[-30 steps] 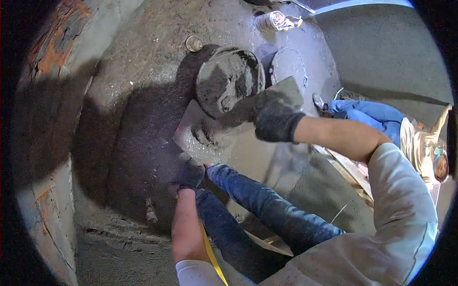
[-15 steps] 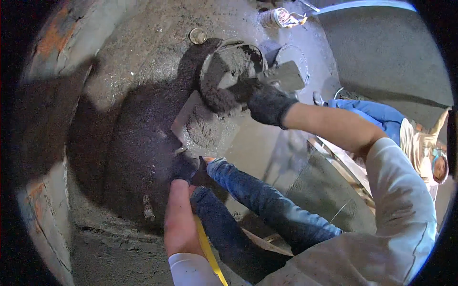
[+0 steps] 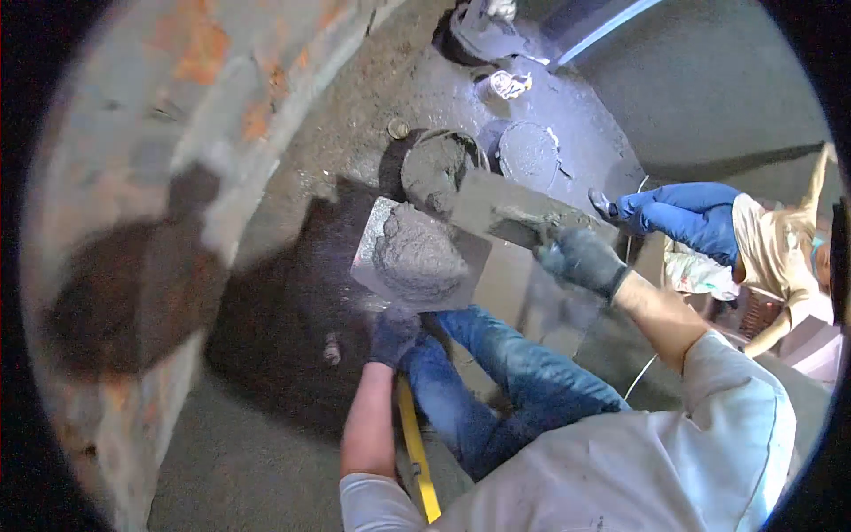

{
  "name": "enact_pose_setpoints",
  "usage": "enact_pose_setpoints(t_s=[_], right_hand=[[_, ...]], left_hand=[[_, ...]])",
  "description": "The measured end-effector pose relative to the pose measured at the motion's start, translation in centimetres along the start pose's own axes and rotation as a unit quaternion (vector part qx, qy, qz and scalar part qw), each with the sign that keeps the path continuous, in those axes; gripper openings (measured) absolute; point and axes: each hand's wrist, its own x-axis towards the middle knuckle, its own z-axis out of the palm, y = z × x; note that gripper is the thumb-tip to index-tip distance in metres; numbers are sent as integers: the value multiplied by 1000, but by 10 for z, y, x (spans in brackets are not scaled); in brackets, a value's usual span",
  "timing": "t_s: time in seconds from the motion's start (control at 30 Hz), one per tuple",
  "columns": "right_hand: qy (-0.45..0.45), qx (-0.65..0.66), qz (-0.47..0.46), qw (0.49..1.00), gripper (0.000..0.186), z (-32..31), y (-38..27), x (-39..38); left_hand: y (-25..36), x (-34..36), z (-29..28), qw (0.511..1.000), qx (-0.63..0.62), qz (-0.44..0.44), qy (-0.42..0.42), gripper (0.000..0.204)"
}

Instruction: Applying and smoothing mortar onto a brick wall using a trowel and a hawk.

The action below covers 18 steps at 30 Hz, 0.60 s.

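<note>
My left hand (image 3: 394, 335), in a dark glove, is closed beneath a square plasterer's hawk (image 3: 376, 222); its handle is hidden. A thick heap of wet grey mortar (image 3: 418, 253) sits on the plate. In my gloved right hand (image 3: 581, 263) is a plastering trowel (image 3: 496, 200), gripped by its handle. The trowel's long, mortar-smeared blade reaches left toward the hawk's far right corner; whether they touch I cannot tell. Just beyond the hawk and blade stands a bucket of mortar (image 3: 433, 170), partly covered by them.
A second round bucket (image 3: 529, 152) stands right of the first. Beyond are a small white tub (image 3: 507, 86) and a round can (image 3: 398, 129). A rough wall (image 3: 204, 97) rises at left. A yellow bar (image 3: 415, 452) lies by my left arm. Another person (image 3: 769, 239) is at right.
My right hand and trowel have come away from the bucket, back and to the right. The hawk is higher, with a bigger mortar heap. My view has swung toward the left wall.
</note>
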Motion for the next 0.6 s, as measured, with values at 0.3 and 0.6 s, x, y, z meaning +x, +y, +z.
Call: enact_pose_setpoints(t_s=[0.3, 0.6], right_hand=[[-84, 476, -230, 845, 29, -150, 2, -150], [442, -176, -368, 799, 32, -258, 7, -177]], left_hand=[[190, -46, -269, 622, -710, -297, 146, 7], [347, -63, -404, 666, -597, -281, 349, 22]])
